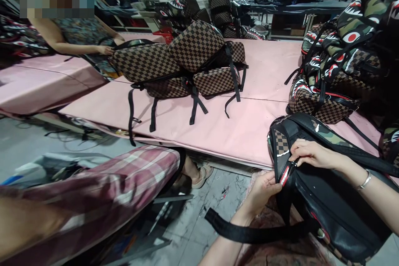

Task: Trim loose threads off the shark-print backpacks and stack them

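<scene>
A black backpack (336, 199) with brown checkered and camouflage panels leans over the near table edge at the lower right, its straps and padded side facing up. Along its side runs a short zipper opening (284, 176) with red showing. My left hand (264, 191) is closed, pinching the fabric edge beside this opening. Just above it, my right hand (311, 154) is closed at the zipper's upper end; a small dark zipper pull (294, 163) shows at its fingertips. A loose black strap (243, 232) hangs across my left forearm.
Several checkered backpacks (196, 45) lie on the pink table (249, 129), straps dangling over the front. Shark-mouth camouflage bags (349, 33) are piled at right. Across the table, a person (77, 37) touches a bag. Someone's plaid-clothed leg (134, 170) is close at left.
</scene>
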`<control>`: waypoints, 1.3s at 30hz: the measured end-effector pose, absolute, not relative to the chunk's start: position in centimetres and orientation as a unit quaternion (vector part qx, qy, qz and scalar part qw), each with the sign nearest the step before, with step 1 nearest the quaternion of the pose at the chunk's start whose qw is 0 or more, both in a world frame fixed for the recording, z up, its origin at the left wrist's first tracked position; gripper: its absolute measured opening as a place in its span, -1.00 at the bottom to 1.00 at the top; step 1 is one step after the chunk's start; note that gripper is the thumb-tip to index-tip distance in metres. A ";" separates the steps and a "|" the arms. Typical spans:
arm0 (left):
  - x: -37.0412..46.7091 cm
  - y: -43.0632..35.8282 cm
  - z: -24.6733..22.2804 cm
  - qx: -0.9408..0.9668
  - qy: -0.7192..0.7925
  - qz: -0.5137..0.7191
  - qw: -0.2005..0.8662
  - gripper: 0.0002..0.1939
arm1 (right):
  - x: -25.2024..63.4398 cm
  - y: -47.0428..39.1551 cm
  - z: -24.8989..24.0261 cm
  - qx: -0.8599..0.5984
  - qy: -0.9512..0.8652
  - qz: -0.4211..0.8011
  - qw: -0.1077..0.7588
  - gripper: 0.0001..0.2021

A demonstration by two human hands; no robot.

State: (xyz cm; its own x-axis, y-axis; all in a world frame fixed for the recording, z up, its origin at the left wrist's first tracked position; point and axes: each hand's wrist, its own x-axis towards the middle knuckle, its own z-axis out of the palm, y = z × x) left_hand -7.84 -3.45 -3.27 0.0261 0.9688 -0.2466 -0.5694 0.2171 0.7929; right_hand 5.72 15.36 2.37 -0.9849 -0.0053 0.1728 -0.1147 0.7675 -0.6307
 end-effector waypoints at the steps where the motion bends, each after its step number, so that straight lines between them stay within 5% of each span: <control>1: -7.8 -3.4 -3.4 0.253 0.401 0.573 0.668 -0.65 | 5.6 15.2 2.5 0.035 -0.937 0.340 0.076 -0.85; 12: -7.2 -3.5 -3.0 0.236 0.387 0.596 0.662 -0.56 | 6.3 13.6 2.8 0.025 -0.925 0.365 0.107 -0.84; 19: -8.0 -0.2 -3.1 0.175 0.445 0.644 0.598 -0.57 | 11.2 10.1 0.3 -0.279 -0.805 0.451 0.265 -0.79; 26: -6.9 4.6 -0.7 0.239 0.449 0.663 0.549 -0.63 | 14.4 2.7 -3.3 -0.422 -0.765 0.439 0.210 -0.77; 30: -6.7 7.0 0.6 0.263 0.462 0.666 0.523 -0.65 | 12.5 0.9 -4.0 -0.456 -0.730 0.413 0.296 -0.77; 39: -8.0 -1.2 -1.1 0.253 0.489 0.665 0.505 -0.45 | 6.0 -1.5 -5.1 -0.430 -0.562 0.621 0.337 -0.72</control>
